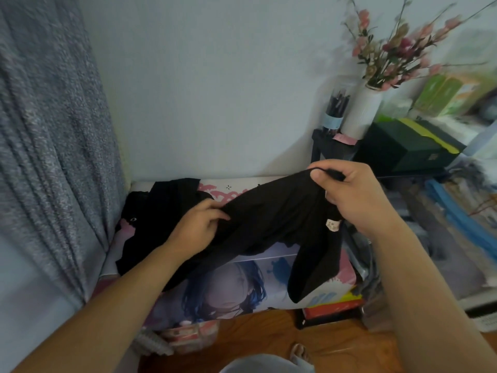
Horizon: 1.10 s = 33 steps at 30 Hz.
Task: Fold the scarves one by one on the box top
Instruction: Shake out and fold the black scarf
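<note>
Nearest you, your foot in a sandal (pixel 299 351) stands on the wooden floor (pixel 258 335). Above it, your left hand (pixel 197 227) curls its fingers into the lower end of a black scarf (pixel 269 219), gripping a fold just over the box top (pixel 271 251). Your right hand (pixel 352 195) is raised higher, thumb and fingers pinching the scarf's upper edge, so the cloth hangs between your hands, one end drooping past the box's printed front and a small label (pixel 332 225) showing near your right palm. More black fabric (pixel 156 211) lies crumpled on the left of the box top. Farther back, a white vase of pink flowers (pixel 363 111) stands against the wall, beside a dark green box (pixel 408 149).
</note>
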Each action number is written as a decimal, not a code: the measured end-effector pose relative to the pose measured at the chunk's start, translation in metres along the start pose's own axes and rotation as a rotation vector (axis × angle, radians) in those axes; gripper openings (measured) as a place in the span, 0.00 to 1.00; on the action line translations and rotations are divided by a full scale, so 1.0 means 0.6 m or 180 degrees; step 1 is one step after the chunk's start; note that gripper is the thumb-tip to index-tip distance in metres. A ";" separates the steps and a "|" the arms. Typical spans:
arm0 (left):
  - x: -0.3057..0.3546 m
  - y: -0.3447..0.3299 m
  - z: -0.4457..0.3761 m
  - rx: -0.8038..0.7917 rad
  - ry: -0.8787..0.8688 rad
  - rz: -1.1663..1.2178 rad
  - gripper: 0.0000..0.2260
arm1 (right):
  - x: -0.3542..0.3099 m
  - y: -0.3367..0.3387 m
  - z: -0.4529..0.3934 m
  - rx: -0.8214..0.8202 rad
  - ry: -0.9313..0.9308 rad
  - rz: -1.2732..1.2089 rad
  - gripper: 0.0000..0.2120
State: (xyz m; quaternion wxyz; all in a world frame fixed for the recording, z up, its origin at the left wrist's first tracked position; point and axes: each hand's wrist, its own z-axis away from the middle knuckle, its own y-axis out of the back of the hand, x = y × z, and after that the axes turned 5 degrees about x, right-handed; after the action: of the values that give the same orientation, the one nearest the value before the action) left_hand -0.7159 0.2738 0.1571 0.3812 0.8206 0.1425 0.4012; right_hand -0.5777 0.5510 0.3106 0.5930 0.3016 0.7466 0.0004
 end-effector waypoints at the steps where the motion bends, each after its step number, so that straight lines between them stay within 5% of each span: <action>1: 0.017 -0.007 0.000 -0.0210 -0.0062 0.0107 0.14 | -0.002 -0.003 -0.002 0.0010 0.0013 0.0004 0.07; 10: 0.027 -0.027 0.067 -0.0296 -0.0164 0.0275 0.17 | 0.004 0.010 -0.025 0.0472 -0.0111 0.0025 0.07; 17: -0.018 -0.052 0.112 -0.0163 -0.0618 -0.0874 0.16 | -0.011 0.008 -0.067 0.1177 -0.0441 -0.0501 0.07; 23: -0.034 -0.059 0.103 0.0333 -0.0247 -0.1109 0.16 | -0.053 0.006 -0.074 0.1194 -0.0409 -0.0686 0.08; 29: -0.055 -0.037 0.103 0.0147 -0.0212 -0.1093 0.19 | -0.062 0.019 -0.085 0.1372 -0.0546 -0.0836 0.08; 33: -0.019 -0.057 0.089 -0.0088 0.0064 -0.1003 0.30 | -0.069 0.014 -0.079 0.1002 -0.0460 -0.0849 0.07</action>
State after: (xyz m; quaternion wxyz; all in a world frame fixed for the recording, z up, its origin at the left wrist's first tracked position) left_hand -0.6797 0.2633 0.1050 0.4492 0.7787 0.2678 0.3465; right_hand -0.6109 0.5558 0.3644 0.5853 0.2883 0.7263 -0.2163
